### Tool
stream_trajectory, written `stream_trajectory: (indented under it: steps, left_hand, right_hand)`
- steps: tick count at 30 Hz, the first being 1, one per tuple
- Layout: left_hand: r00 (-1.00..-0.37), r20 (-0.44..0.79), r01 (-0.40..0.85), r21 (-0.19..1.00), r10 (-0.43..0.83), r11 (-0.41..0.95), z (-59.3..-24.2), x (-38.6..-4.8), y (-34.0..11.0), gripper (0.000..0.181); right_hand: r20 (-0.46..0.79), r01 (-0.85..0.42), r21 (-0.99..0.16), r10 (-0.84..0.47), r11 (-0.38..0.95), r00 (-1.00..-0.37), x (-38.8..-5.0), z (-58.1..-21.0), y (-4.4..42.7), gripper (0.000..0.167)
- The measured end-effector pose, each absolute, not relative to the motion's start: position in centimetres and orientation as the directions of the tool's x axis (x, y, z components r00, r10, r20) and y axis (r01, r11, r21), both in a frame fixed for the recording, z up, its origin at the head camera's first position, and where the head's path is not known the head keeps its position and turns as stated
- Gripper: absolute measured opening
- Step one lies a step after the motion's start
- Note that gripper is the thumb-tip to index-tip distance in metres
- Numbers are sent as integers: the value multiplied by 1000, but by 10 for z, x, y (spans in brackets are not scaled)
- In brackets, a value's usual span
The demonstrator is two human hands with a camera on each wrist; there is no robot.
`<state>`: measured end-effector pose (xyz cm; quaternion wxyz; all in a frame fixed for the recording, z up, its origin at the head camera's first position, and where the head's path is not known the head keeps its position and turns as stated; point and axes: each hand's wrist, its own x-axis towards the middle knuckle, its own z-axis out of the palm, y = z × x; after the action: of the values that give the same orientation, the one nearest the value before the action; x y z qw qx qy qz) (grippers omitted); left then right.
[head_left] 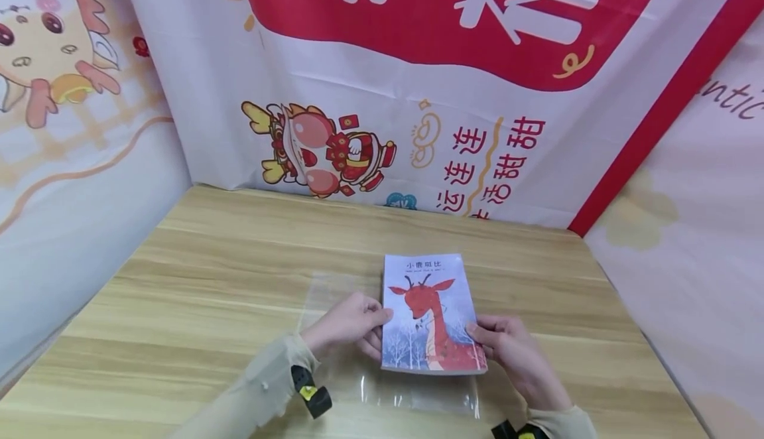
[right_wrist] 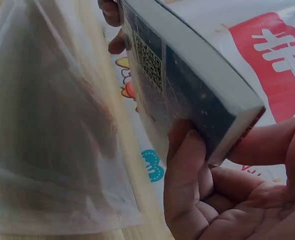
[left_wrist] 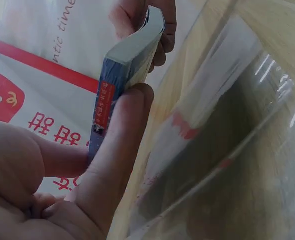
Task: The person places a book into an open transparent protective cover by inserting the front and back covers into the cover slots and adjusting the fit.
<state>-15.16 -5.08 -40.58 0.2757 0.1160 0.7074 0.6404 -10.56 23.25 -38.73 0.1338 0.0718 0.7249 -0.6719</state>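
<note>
A paperback book (head_left: 426, 313) with a red deer on its pale blue cover is held above the table, front cover facing up. My left hand (head_left: 352, 323) pinches its left edge, thumb on the cover and fingers beneath. At the lower right edge my right hand (head_left: 519, 353) grips it the same way. Seen from the right wrist, the book's back cover (right_wrist: 187, 85) bears a QR code. The left wrist view shows its spine (left_wrist: 106, 105) with a red label. Under the book lies a clear plastic sleeve (head_left: 358, 389), flat on the table and partly hidden.
The wood-grain table (head_left: 197, 306) extends around both hands. Behind it hangs a printed cloth (head_left: 370, 81) with red and white designs, and other printed cloths (head_left: 89, 107) close off the sides. Black straps (head_left: 312, 392) sit on the wrists.
</note>
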Motion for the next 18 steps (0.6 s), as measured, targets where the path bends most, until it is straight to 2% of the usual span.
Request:
stream_trajectory:
  steps: [4, 10, 18]
  left_hand:
    - [-821, -262, -195, 964, 507, 181, -410, -151, -50, 25]
    - [-823, -294, -158, 940, 485, 301, -416, -148, -48, 27]
    - [-800, -317, -125, 918, 509, 375, -425, -146, -47, 34]
  right_hand:
    - [-281, 264, -954, -112, 145, -953, -105, -388, 232, 48]
    - [-302, 248, -931, -182, 268, -936, -104, -392, 236, 42]
    - [-322, 199, -899, -282, 389, -904, -104, -400, 240, 19]
